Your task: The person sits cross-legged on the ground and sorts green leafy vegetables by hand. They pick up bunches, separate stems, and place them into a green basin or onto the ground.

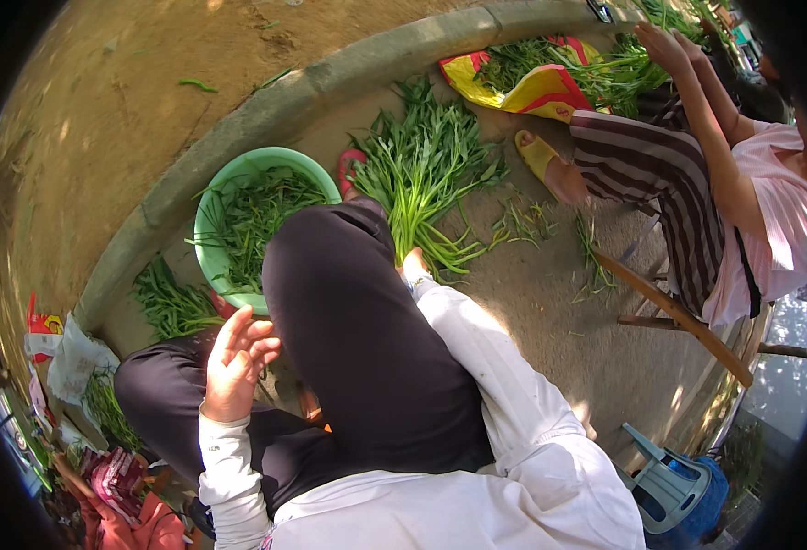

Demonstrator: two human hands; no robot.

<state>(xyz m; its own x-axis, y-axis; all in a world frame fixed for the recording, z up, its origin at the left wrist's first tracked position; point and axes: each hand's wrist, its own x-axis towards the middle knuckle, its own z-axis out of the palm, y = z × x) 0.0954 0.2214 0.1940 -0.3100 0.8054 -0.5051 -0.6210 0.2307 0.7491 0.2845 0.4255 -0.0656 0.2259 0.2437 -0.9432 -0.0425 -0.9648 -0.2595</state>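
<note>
My left hand is raised above my left thigh, palm up with its fingers loosely bent and nothing in them. My right hand reaches down beside my right knee to the stem ends of a large bunch of leafy greens lying on the ground; its fingers are mostly hidden, so its hold cannot be told. Between my knees and the curb stands a pale green plastic basin, with loose picked leaves inside. More long-stemmed greens lie left of the basin.
A stone curb curves beyond the basin. At right, a seated person in striped trousers handles greens beside a red and yellow sack. Stem scraps litter the pavement. A wooden stool leg, plastic stool and white plastic bag are around.
</note>
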